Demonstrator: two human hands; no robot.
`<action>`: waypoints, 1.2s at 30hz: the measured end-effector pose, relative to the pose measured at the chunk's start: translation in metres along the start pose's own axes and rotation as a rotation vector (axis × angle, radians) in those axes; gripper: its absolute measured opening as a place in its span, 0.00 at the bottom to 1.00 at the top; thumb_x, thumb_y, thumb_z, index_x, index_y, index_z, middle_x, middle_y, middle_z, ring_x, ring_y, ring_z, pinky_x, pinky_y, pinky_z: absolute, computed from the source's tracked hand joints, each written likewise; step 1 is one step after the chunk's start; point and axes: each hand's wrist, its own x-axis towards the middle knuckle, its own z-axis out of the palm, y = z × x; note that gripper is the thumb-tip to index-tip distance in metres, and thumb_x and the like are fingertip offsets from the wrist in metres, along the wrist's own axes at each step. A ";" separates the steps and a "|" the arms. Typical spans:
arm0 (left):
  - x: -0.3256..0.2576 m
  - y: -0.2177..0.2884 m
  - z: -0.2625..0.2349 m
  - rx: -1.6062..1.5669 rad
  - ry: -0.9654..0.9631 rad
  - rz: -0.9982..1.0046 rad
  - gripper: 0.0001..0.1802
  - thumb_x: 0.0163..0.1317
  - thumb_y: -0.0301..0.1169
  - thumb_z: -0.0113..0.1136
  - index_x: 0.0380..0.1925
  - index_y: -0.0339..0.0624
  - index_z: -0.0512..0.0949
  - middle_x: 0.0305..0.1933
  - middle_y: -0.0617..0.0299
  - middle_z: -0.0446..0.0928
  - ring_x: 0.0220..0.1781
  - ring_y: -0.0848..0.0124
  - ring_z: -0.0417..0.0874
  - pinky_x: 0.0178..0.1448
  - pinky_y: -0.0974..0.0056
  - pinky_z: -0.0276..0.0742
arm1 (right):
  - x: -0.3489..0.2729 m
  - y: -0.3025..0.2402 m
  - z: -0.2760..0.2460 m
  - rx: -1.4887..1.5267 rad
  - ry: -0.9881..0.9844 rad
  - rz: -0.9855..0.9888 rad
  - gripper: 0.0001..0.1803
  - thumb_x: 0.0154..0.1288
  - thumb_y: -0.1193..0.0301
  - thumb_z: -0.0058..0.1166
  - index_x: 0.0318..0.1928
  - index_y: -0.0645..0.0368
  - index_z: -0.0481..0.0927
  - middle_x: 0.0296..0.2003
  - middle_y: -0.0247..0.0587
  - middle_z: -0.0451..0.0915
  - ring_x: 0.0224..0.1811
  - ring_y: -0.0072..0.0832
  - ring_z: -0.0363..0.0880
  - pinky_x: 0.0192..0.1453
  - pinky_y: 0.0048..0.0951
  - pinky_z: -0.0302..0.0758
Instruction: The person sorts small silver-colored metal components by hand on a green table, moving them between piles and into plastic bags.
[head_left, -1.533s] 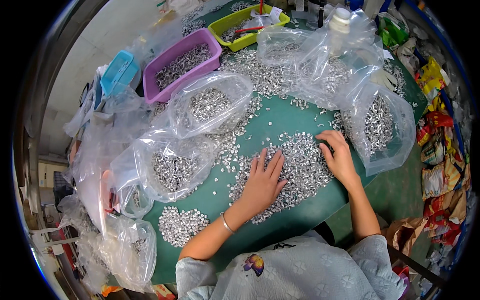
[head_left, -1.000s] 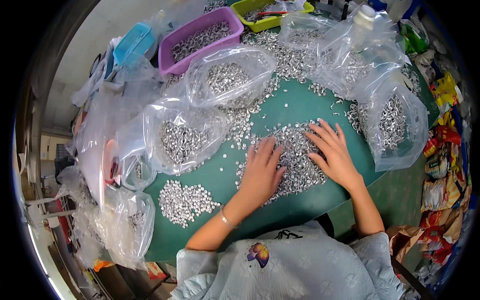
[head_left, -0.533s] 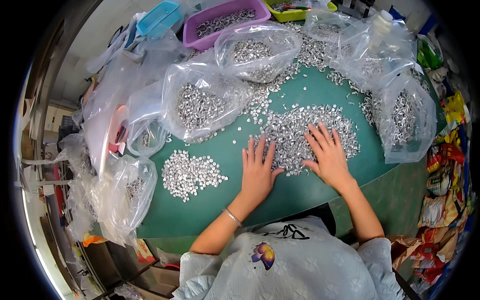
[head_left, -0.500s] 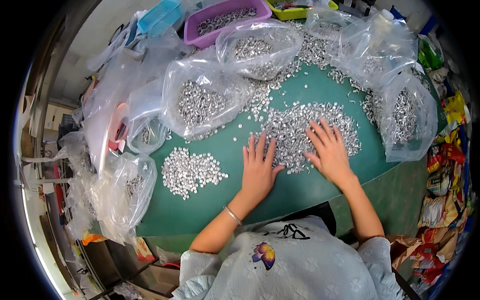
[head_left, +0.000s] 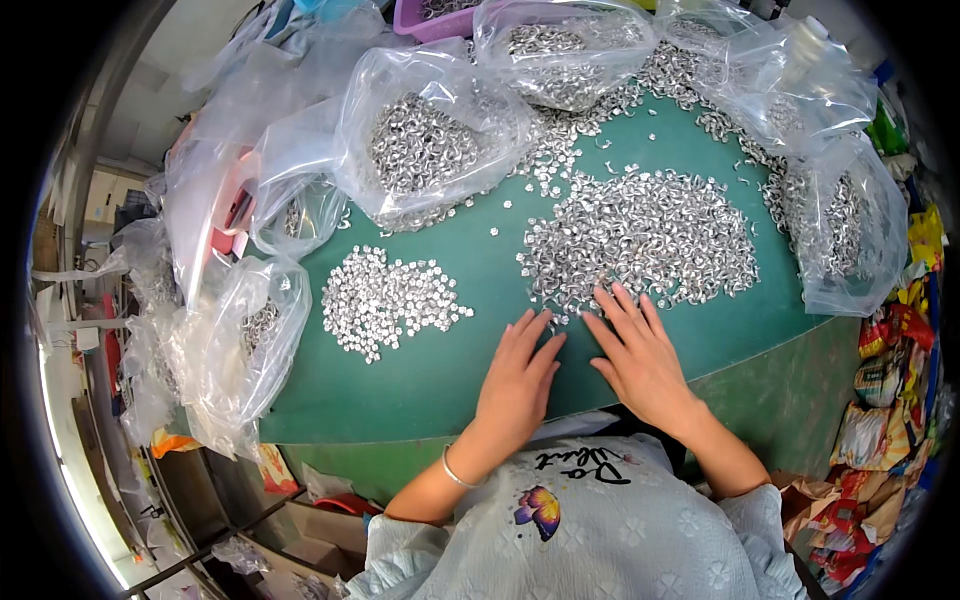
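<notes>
A broad pile of small silvery curved metal pieces (head_left: 640,235) lies spread on the green tabletop (head_left: 420,405). At its near edge rests my left hand (head_left: 517,375), flat with fingers stretched out and a bangle on the wrist. Close beside it, my right hand (head_left: 642,360) lies with its fingers spread, the fingertips touching the pile's near rim. Neither hand holds anything. To the left sits a smaller, separate heap of little whitish-silver pieces (head_left: 385,305). What exactly these pieces are is too small to tell.
Clear plastic bags with more metal pieces line the back: one at left centre (head_left: 425,145), one further back (head_left: 565,60), one at right (head_left: 850,230). A crumpled bag (head_left: 250,340) stands at the left edge. Behind is a purple tub (head_left: 432,25). Colourful packets (head_left: 880,390) lie right.
Both hands have drawn back from on top of the pile to its near edge, closer to my body. The view has shifted, so the table appears nearer.
</notes>
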 end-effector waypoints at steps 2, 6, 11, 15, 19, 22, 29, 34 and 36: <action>-0.001 -0.007 -0.004 -0.064 0.070 -0.044 0.23 0.54 0.24 0.58 0.52 0.37 0.69 0.58 0.50 0.65 0.59 0.52 0.66 0.59 0.52 0.64 | -0.002 0.003 0.001 -0.003 0.165 -0.001 0.21 0.52 0.72 0.59 0.49 0.61 0.74 0.56 0.44 0.67 0.62 0.44 0.62 0.64 0.46 0.58; 0.016 0.005 -0.002 0.012 0.152 -0.089 0.25 0.51 0.21 0.60 0.52 0.37 0.70 0.50 0.54 0.68 0.48 0.57 0.70 0.50 0.58 0.66 | 0.017 0.005 0.002 0.014 0.316 -0.011 0.14 0.49 0.73 0.61 0.39 0.59 0.77 0.44 0.37 0.71 0.46 0.37 0.68 0.50 0.41 0.62; 0.021 -0.002 -0.007 0.013 0.145 -0.100 0.24 0.52 0.21 0.60 0.52 0.37 0.70 0.49 0.52 0.68 0.48 0.57 0.70 0.50 0.58 0.66 | 0.022 -0.004 0.017 -0.058 0.230 -0.060 0.12 0.49 0.72 0.62 0.36 0.58 0.78 0.42 0.37 0.73 0.47 0.36 0.68 0.52 0.40 0.61; 0.041 -0.013 -0.015 0.046 0.231 -0.061 0.23 0.52 0.21 0.59 0.51 0.37 0.70 0.47 0.52 0.69 0.47 0.55 0.71 0.49 0.57 0.67 | 0.021 0.000 0.011 0.318 0.341 -0.025 0.09 0.52 0.76 0.60 0.35 0.60 0.78 0.39 0.39 0.77 0.40 0.35 0.73 0.44 0.34 0.67; 0.068 -0.024 -0.009 -0.003 0.175 0.017 0.18 0.53 0.20 0.58 0.46 0.36 0.73 0.46 0.52 0.70 0.44 0.54 0.72 0.49 0.56 0.68 | 0.011 0.022 -0.002 1.552 0.365 0.327 0.10 0.62 0.78 0.52 0.45 0.64 0.75 0.39 0.44 0.79 0.36 0.27 0.76 0.38 0.25 0.71; 0.073 -0.027 -0.008 -0.048 0.166 0.034 0.16 0.53 0.20 0.58 0.44 0.36 0.73 0.45 0.52 0.70 0.45 0.55 0.73 0.50 0.56 0.69 | 0.012 0.028 -0.032 1.847 0.384 0.411 0.10 0.66 0.77 0.45 0.46 0.65 0.72 0.36 0.43 0.77 0.30 0.26 0.72 0.34 0.24 0.69; 0.064 0.003 -0.012 -0.463 0.143 -0.107 0.11 0.61 0.23 0.52 0.44 0.35 0.73 0.46 0.54 0.73 0.46 0.60 0.75 0.51 0.59 0.71 | -0.004 0.045 -0.036 1.528 0.384 0.586 0.07 0.67 0.76 0.43 0.42 0.61 0.74 0.23 0.28 0.64 0.23 0.16 0.60 0.28 0.17 0.57; 0.062 0.027 0.021 -1.998 -0.278 -0.859 0.17 0.71 0.34 0.40 0.47 0.31 0.72 0.47 0.58 0.75 0.48 0.68 0.76 0.53 0.64 0.73 | 0.011 0.000 -0.035 0.842 0.210 0.120 0.08 0.64 0.77 0.47 0.43 0.63 0.74 0.27 0.35 0.73 0.37 0.27 0.75 0.40 0.27 0.71; 0.069 0.030 0.020 -1.902 -0.189 -0.864 0.18 0.70 0.35 0.41 0.46 0.29 0.72 0.42 0.59 0.75 0.43 0.70 0.76 0.49 0.67 0.73 | 0.018 0.005 -0.043 0.394 0.184 -0.140 0.08 0.61 0.79 0.50 0.41 0.64 0.76 0.30 0.40 0.76 0.43 0.34 0.76 0.45 0.31 0.72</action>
